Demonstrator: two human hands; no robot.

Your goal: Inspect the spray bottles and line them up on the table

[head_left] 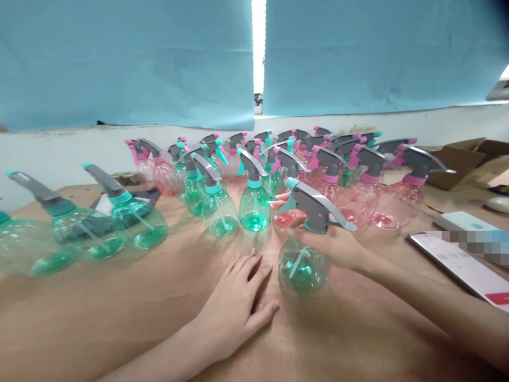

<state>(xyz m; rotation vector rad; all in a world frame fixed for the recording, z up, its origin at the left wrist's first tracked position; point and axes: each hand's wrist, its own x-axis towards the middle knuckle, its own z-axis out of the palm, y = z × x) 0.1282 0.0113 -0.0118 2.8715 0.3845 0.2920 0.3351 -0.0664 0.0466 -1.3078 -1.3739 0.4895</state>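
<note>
My right hand (330,244) is wrapped round the neck of a green spray bottle (304,270) with a grey and teal trigger head. Clear green plastic shows its dip tube inside; whether the base touches the table I cannot tell. Just to the left, my left hand (242,297) lies palm down on the wooden table (159,318), fingers stretched out, holding nothing. Beyond the hands stand a green spray bottle (255,207) and another green spray bottle (221,212). A pink spray bottle (397,207) stands farther right among several pink ones.
Several green bottles, one a spray bottle (139,220), stand at the left near a dark cloth (152,196). More pink and green bottles crowd the back. On the right lie a phone (457,260), a white box (465,220) and an open cardboard box (457,162). Blue blinds (127,63) hang behind.
</note>
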